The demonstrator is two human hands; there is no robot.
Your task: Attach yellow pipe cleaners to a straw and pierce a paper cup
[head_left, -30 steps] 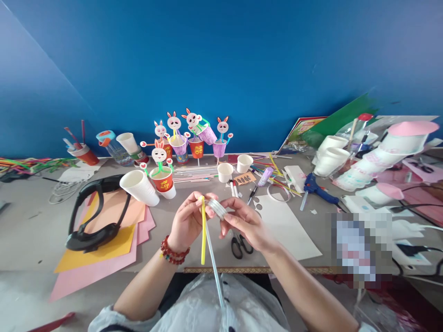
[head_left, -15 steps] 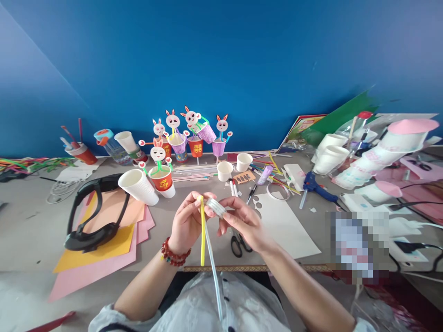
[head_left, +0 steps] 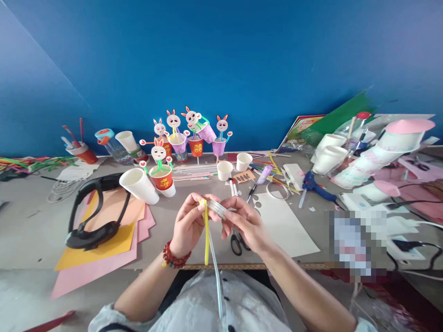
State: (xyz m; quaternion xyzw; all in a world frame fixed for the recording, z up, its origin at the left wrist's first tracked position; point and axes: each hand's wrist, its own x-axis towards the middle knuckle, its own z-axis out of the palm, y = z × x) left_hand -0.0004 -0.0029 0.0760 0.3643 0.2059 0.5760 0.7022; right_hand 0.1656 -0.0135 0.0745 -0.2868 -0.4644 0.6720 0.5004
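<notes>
Over the table's front edge, my left hand [head_left: 189, 220] pinches the upper end of a yellow pipe cleaner [head_left: 206, 240], which hangs straight down. A thin pale blue-white strip [head_left: 217, 276] runs from between my hands down past my shirt. My right hand [head_left: 244, 221] is closed on a short, pale, ridged piece [head_left: 216, 209], its far end meeting my left fingertips. What exactly this piece is, I cannot make out. Black scissors [head_left: 236, 244] lie under my right hand, partly hidden by it.
Rabbit-faced paper cups [head_left: 162, 177] stand toward the wall, beside stacked white cups [head_left: 138, 185]. A black headset [head_left: 92, 242] rests on coloured paper at left. White paper [head_left: 290, 230], a blue glue gun [head_left: 316, 186] and a power strip [head_left: 406, 246] are at right.
My hands have turned the pale ridged piece slightly, so it lies flatter. The yellow pipe cleaner's hanging end has swung a little to the right. Both hands keep their grip.
</notes>
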